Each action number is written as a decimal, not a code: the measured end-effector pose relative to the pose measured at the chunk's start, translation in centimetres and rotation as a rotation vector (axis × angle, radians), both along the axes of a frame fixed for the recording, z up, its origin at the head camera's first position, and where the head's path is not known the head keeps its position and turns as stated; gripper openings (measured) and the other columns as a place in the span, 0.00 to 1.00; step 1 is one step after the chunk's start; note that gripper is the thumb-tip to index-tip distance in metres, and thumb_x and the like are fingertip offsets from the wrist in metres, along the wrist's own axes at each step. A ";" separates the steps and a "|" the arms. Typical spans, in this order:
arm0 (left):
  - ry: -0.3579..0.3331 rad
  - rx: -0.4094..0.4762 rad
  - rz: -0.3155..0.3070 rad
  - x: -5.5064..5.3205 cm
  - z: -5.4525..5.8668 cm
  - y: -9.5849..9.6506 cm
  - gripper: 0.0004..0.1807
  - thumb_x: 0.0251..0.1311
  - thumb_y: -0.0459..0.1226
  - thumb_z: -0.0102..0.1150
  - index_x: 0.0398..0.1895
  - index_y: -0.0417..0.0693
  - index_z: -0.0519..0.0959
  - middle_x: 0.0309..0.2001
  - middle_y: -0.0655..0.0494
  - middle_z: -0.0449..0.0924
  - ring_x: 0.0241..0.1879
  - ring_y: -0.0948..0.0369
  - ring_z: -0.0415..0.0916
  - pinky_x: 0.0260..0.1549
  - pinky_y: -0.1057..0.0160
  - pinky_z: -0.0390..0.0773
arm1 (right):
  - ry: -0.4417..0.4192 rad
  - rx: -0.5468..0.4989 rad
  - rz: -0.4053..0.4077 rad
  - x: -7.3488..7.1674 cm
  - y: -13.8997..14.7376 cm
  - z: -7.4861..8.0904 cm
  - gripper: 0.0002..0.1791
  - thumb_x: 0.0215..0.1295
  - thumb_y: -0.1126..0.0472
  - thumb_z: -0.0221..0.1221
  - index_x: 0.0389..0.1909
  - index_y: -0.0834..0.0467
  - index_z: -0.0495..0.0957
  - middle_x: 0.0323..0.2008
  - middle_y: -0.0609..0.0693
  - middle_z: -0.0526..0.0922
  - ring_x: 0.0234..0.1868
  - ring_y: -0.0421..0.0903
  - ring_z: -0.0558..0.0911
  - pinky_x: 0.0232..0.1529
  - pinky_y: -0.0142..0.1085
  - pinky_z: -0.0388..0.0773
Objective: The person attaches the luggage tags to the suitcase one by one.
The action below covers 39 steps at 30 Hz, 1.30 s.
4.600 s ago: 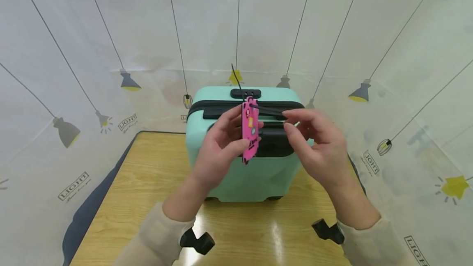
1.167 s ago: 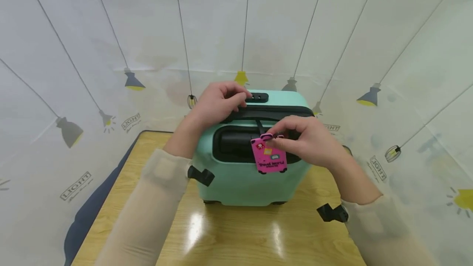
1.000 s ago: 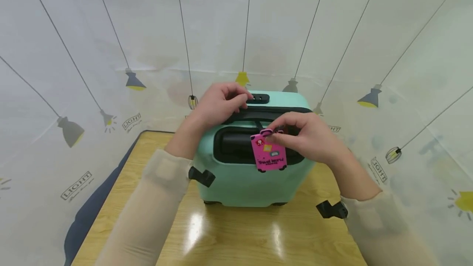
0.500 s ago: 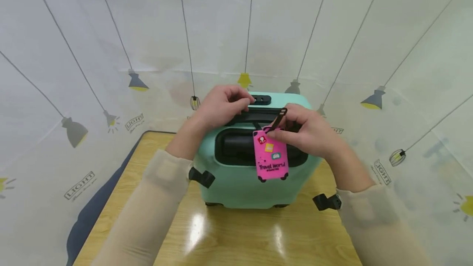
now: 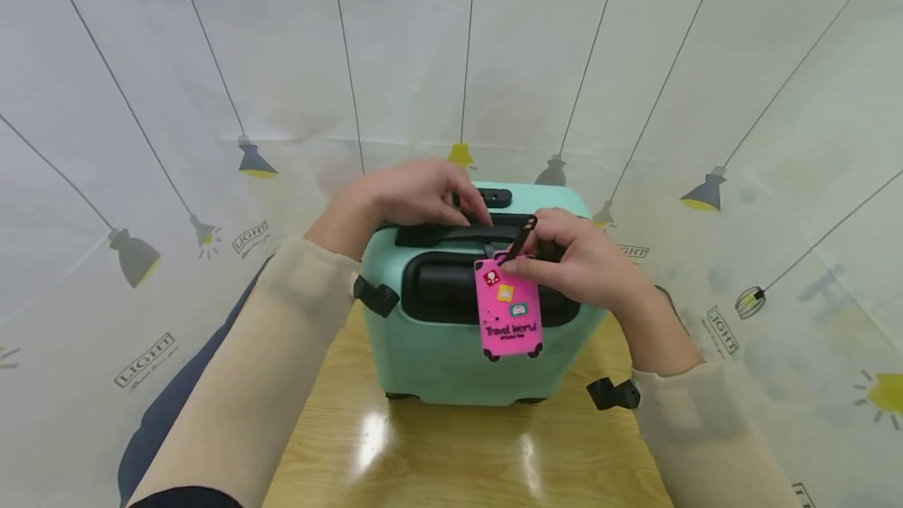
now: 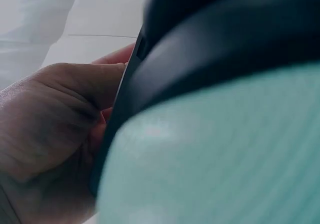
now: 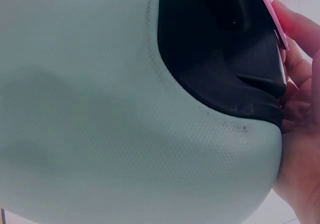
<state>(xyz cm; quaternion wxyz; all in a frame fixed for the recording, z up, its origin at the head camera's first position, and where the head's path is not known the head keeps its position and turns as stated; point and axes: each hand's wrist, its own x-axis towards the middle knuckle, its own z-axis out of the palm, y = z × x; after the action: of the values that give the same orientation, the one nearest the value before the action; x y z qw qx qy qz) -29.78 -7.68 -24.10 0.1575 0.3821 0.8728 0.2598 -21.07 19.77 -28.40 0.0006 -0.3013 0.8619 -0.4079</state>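
A mint-green hard-shell suitcase (image 5: pixel 466 371) stands upright on the wooden table. At the top edge of a pink luggage tag (image 5: pixel 509 335), my right hand (image 5: pixel 589 265) pinches it with thumb and forefinger, its printed face towards me. The tag's black strap (image 5: pixel 520 240) sticks up past the thumb with its slotted end free; another strap part runs to the black carry handle (image 5: pixel 437 236). Over that handle reaches my left hand (image 5: pixel 416 190), fingers bent downward, thumb and forefinger tips apart close to it. Its other fingers are mostly hidden.
Behind the left hand is the black combination lock (image 5: pixel 497 197). A dark recessed panel (image 5: pixel 444 288) lies in the suitcase side behind the tag. White lamp-print sheeting (image 5: pixel 282 61) encloses the wooden table (image 5: pixel 423 461) at the back and sides.
The tag has gone from the left hand to the right and now hangs face-on by the handle. The strap end has come up beside the right hand. The left fingers have parted and lowered.
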 end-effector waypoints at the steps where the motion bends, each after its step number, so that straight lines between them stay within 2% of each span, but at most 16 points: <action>1: -0.002 -0.010 -0.013 -0.1 0.0 0.1 0.13 0.74 0.35 0.68 0.56 0.57 0.93 0.55 0.52 0.86 0.56 0.54 0.77 0.57 0.54 0.78 | -0.007 0.001 -0.004 0.0 0.0 0.0 0.10 0.69 0.60 0.75 0.31 0.52 0.83 0.36 0.48 0.81 0.44 0.48 0.77 0.40 0.37 0.77; 3: -0.007 -0.023 -0.027 -0.2 0.0 0.2 0.13 0.74 0.35 0.68 0.56 0.58 0.93 0.55 0.51 0.85 0.56 0.53 0.75 0.57 0.54 0.76 | -0.014 0.002 -0.011 0.0 -0.1 -0.1 0.10 0.69 0.60 0.75 0.32 0.52 0.82 0.36 0.48 0.82 0.44 0.49 0.77 0.40 0.37 0.77; 11: 0.002 -0.056 -0.005 0.0 0.1 0.6 0.10 0.74 0.37 0.69 0.52 0.57 0.93 0.53 0.50 0.82 0.56 0.53 0.73 0.57 0.53 0.74 | -0.009 0.000 -0.006 -0.2 0.0 -0.1 0.11 0.68 0.61 0.75 0.31 0.51 0.82 0.35 0.47 0.81 0.43 0.48 0.77 0.39 0.37 0.77; 17: 0.031 -0.021 -0.014 0.1 -0.2 0.8 0.04 0.77 0.38 0.66 0.46 0.52 0.90 0.49 0.50 0.81 0.55 0.53 0.73 0.58 0.52 0.76 | 0.012 0.003 0.002 -0.4 -0.1 0.0 0.11 0.68 0.61 0.75 0.31 0.51 0.82 0.35 0.47 0.81 0.43 0.47 0.76 0.40 0.37 0.76; 20: 0.011 0.020 0.003 0.2 -0.5 0.7 0.05 0.78 0.37 0.64 0.46 0.50 0.88 0.50 0.50 0.81 0.53 0.53 0.74 0.57 0.53 0.76 | 0.024 0.019 0.005 -0.3 -0.2 0.1 0.09 0.69 0.60 0.75 0.32 0.50 0.83 0.35 0.46 0.81 0.43 0.46 0.76 0.41 0.37 0.75; 23: -0.044 0.077 0.026 0.5 -0.5 0.5 0.05 0.79 0.38 0.63 0.48 0.49 0.86 0.49 0.50 0.83 0.52 0.53 0.76 0.57 0.53 0.77 | 0.021 0.027 0.005 -0.2 -0.2 0.1 0.06 0.70 0.60 0.74 0.42 0.50 0.86 0.36 0.47 0.81 0.39 0.47 0.76 0.40 0.37 0.74; 27: -0.098 0.156 0.046 0.8 -0.4 0.3 0.05 0.78 0.38 0.65 0.49 0.47 0.86 0.47 0.51 0.87 0.49 0.53 0.80 0.58 0.54 0.78 | 0.027 0.012 0.007 0.0 -0.3 0.2 0.14 0.71 0.61 0.73 0.54 0.48 0.87 0.39 0.46 0.83 0.36 0.47 0.76 0.40 0.36 0.74; 31: -0.107 0.205 0.060 1.0 -0.5 0.2 0.05 0.77 0.36 0.64 0.49 0.47 0.87 0.46 0.51 0.89 0.48 0.54 0.82 0.59 0.55 0.78 | 0.076 -0.023 0.031 0.2 -0.4 0.4 0.07 0.70 0.63 0.74 0.44 0.50 0.88 0.41 0.43 0.85 0.40 0.46 0.77 0.40 0.36 0.74; 34: -0.111 0.222 0.065 1.2 -0.5 0.2 0.06 0.77 0.36 0.64 0.51 0.47 0.87 0.46 0.51 0.89 0.49 0.54 0.82 0.59 0.55 0.78 | 0.102 -0.054 0.049 0.3 -0.6 0.7 0.05 0.69 0.64 0.73 0.39 0.50 0.89 0.42 0.42 0.85 0.43 0.44 0.77 0.40 0.35 0.76; 39: -0.101 0.282 0.056 1.3 -0.6 0.3 0.09 0.76 0.34 0.64 0.54 0.46 0.86 0.48 0.50 0.88 0.49 0.53 0.84 0.60 0.52 0.81 | 0.141 -0.082 0.064 0.0 -0.9 1.5 0.05 0.69 0.66 0.73 0.38 0.51 0.89 0.39 0.43 0.86 0.44 0.43 0.79 0.44 0.34 0.78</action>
<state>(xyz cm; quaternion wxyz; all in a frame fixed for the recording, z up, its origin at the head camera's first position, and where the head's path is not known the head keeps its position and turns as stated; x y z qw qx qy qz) -28.50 -7.40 -24.72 0.1385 0.3626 0.8288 0.4030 -21.09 18.89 -26.93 -0.0593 -0.3562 0.8323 -0.4205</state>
